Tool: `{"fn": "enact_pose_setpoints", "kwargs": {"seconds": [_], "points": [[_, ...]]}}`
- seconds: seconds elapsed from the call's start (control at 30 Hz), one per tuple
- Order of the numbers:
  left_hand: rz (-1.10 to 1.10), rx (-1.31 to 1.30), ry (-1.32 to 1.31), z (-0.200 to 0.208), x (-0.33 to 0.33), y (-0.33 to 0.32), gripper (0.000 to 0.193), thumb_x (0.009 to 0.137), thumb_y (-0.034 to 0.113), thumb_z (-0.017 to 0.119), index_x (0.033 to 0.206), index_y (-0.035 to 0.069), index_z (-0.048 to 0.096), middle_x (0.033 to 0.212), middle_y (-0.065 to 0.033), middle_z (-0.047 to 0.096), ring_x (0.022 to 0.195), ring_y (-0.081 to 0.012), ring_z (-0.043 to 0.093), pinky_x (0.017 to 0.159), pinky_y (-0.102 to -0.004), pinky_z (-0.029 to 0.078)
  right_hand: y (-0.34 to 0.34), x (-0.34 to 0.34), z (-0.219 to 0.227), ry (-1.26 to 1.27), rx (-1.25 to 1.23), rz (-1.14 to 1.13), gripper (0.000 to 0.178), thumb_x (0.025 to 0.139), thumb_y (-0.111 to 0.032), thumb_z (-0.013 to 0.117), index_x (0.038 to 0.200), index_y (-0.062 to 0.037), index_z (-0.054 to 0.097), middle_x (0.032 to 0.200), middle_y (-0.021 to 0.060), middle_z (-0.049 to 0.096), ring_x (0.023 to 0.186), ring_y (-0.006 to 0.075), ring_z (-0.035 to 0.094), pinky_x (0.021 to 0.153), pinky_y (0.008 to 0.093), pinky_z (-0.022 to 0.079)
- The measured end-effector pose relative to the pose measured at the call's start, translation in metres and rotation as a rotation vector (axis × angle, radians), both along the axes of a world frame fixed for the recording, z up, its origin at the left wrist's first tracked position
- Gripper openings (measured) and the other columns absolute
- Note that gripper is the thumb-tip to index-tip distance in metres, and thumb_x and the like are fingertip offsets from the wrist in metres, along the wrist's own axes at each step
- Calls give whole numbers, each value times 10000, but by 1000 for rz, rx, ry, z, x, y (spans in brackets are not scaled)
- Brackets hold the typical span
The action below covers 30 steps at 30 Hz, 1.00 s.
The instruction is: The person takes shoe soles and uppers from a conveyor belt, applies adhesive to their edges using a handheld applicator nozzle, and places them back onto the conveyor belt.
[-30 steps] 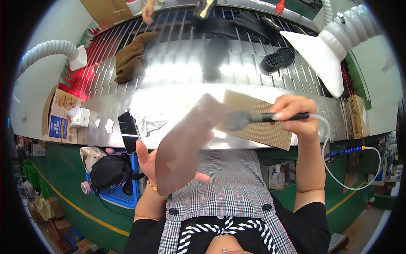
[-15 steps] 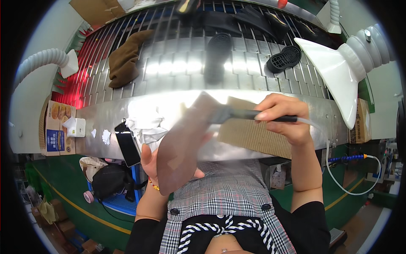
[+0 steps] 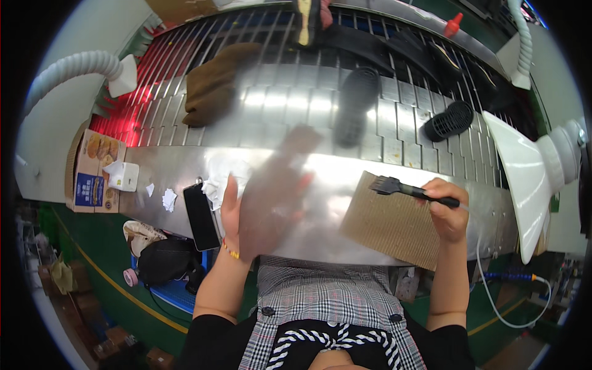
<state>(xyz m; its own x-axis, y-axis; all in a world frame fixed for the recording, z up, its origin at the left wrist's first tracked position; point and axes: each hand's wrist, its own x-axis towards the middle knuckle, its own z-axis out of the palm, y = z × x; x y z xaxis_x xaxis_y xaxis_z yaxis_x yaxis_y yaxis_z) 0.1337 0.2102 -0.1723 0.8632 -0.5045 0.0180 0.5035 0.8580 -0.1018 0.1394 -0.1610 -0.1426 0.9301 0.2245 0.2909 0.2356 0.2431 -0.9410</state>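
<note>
My left hand (image 3: 232,213) is closed on a brown shoe sole (image 3: 271,197), which is smeared by motion over the metal worktop; most of the fingers lie behind it. My right hand (image 3: 449,209) grips the black handle of a brush (image 3: 390,185), its dark bristles pointing left. From the handle a thin pale hose (image 3: 484,296) runs down at the right. Below the brush lies a ribbed sheet of brown cardboard (image 3: 391,225). The sole and the brush are apart.
Beyond the worktop, a slatted metal conveyor carries a brown boot upper (image 3: 213,83), black soles (image 3: 450,121) and black boots (image 3: 419,52). White extractor hoods (image 3: 524,185) flank me. A phone (image 3: 200,216) and white paper (image 3: 219,179) lie left. Another person's hand (image 3: 325,13) shows at the far side.
The brush has moved right and down, away from the sole and over the cardboard. The sole has swung more upright in my left hand. The whole view has shifted.
</note>
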Motion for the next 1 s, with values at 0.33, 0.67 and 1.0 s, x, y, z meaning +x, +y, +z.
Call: {"fn": "enact_pose_setpoints", "kwargs": {"seconds": [0.33,0.67,1.0], "points": [[375,1748,-277,-101,230,82,666,937,525,649,1397,54,547,1271,-179,647,1133,-287,636,949,-395,517,-13,-34,-63,170,122,-162,303,862,-106,743,1111,47,665,975,181,645,861,263,633,809,365,510],[596,3240,-328,-105,268,154,422,880,434,710,1186,146,684,1157,-151,686,1142,-369,612,960,-495,463,-18,-53,-69,250,135,-277,319,868,-109,732,1134,49,654,991,188,635,885,271,634,822,368,508],[1285,2366,-877,95,247,157,245,939,258,709,1074,58,751,881,-98,762,789,-176,716,745,-300,534,23,-82,-77,332,-359,-474,304,996,-134,600,1246,40,606,1256,226,665,1113,282,658,949,394,502]]}}
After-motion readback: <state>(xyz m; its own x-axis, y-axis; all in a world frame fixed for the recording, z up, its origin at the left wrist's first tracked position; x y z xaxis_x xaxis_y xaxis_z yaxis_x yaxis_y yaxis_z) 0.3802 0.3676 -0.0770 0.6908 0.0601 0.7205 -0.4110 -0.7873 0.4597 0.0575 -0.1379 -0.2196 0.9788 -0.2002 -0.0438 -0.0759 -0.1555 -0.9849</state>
